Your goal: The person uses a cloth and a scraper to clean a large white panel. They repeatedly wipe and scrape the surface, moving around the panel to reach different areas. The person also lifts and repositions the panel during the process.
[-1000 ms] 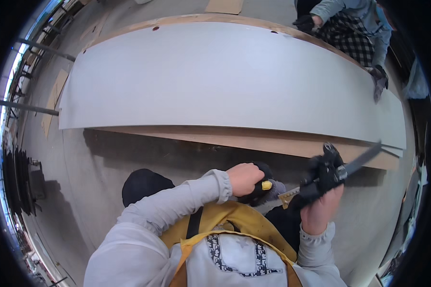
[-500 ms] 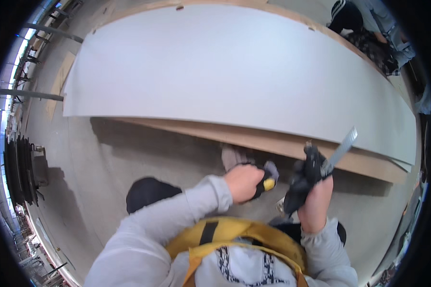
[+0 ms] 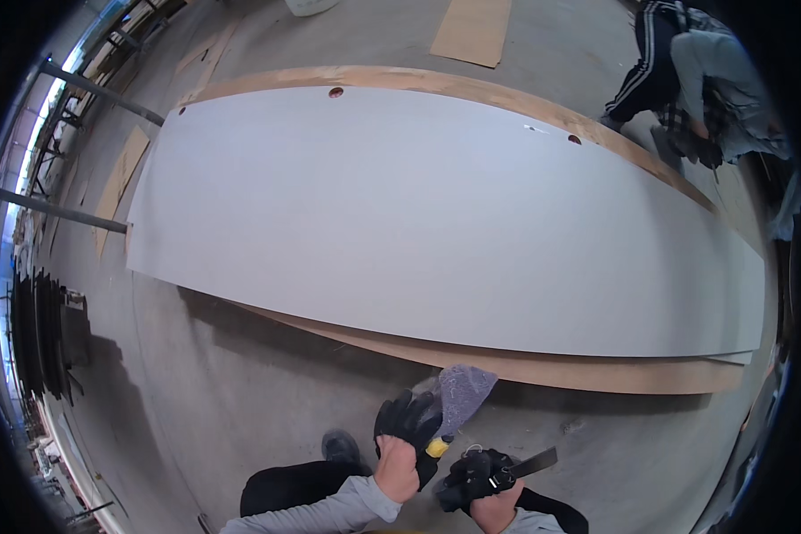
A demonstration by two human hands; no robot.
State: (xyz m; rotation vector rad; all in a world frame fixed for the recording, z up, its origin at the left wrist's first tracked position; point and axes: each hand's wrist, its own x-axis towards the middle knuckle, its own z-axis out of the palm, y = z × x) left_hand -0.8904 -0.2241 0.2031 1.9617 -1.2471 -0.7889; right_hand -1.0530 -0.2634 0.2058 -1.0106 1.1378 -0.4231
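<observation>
My left hand (image 3: pixel 407 423), in a black glove that leaves the wrist bare, grips a crumpled grey-purple rag (image 3: pixel 465 396). A small yellow-and-black piece (image 3: pixel 438 447) shows by its thumb side; its kind is unclear. To its right, my right hand (image 3: pixel 478 478), also in a black glove, is closed round a tool with a flat metal blade (image 3: pixel 534 463) pointing right. Its handle is hidden in the fist. Both hands are in front of the near edge of a large white panel (image 3: pixel 445 222), apart from it. Beneath the panel lies a brown board (image 3: pixel 596 372), jutting out along the near side.
Metal bars (image 3: pixel 89 216) reach the panel's left end. A brown strip (image 3: pixel 418 78) with round holes beside it runs along the far edge. Another person (image 3: pixel 685 89) bends at the far right. Dark stacked pieces (image 3: pixel 40 334) stand left, and flat brown sheets (image 3: pixel 472 31) lie on the floor.
The panel sits lower in view and more floor shows beyond it. Both hands have dropped toward the lower edge. The blade has swung from pointing up to nearly level, and more of the rag shows.
</observation>
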